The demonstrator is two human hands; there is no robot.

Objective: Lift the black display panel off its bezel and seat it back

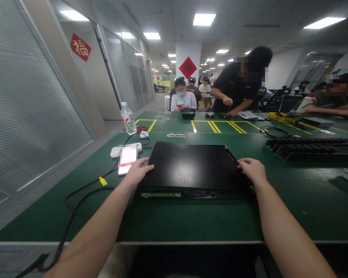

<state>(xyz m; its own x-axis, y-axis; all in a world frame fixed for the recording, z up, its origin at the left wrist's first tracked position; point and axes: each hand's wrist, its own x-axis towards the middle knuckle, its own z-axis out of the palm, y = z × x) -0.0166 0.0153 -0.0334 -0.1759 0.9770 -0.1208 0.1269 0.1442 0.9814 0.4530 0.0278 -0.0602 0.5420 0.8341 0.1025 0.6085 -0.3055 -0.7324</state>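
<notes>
A flat, glossy black panel (188, 164) lies slightly askew over a shallow black frame (208, 194) on the green table. A strip of green circuit board (161, 195) shows along the frame's near side. My left hand (137, 172) grips the panel's left edge, thumb on top and fingers partly hidden beneath. At the right edge, my right hand (253, 170) has its fingers closed where panel and frame meet; it appears to hold the panel's rim. What lies under the panel is hidden.
Left of the panel are a lit phone (128, 159), a white power strip (114, 150), a black cable (75, 189) and a water bottle (128, 119). Long black parts (313, 148) lie at right. Across the table, a person (239, 85) bends over small parts.
</notes>
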